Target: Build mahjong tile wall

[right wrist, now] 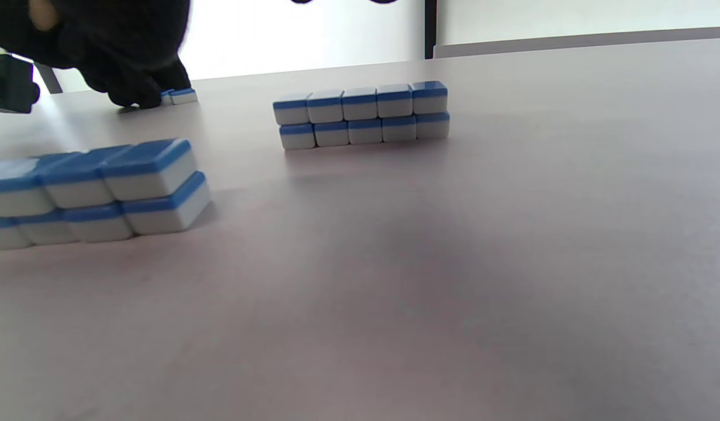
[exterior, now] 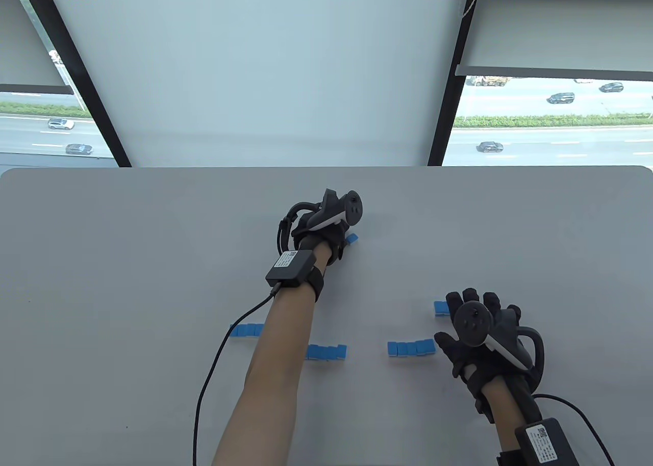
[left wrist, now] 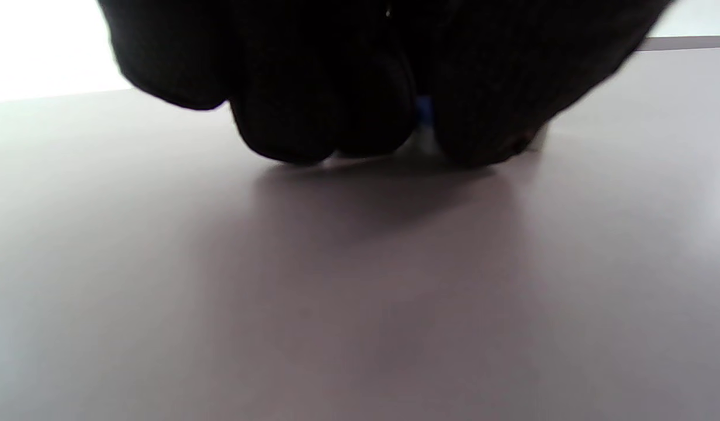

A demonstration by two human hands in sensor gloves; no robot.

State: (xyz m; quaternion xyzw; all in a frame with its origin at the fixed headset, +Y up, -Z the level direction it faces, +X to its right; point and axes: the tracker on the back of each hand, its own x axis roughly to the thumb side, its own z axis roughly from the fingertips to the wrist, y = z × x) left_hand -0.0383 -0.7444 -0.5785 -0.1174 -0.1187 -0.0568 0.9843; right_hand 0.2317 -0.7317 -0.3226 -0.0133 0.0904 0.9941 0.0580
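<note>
Blue-and-white mahjong tiles stand in short two-tier wall pieces near the table's front: one at the left (exterior: 247, 330), one in the middle (exterior: 326, 352) and one at the right (exterior: 410, 347). My left hand (exterior: 341, 236) reaches to the table's far middle and its curled fingers pinch a loose tile (exterior: 352, 238) that rests on the table. A sliver of that tile (left wrist: 424, 110) shows between the fingers (left wrist: 313, 117) in the left wrist view. My right hand (exterior: 459, 315) hovers with spread fingers, empty, beside a small stack (exterior: 441, 308). The right wrist view shows a two-tier piece (right wrist: 363, 117).
The grey table (exterior: 127, 241) ends at a far edge below a window. Cables run from both wrists toward the front edge. Another two-tier piece (right wrist: 97, 187) lies close at the left of the right wrist view, with my left hand (right wrist: 120, 64) behind it.
</note>
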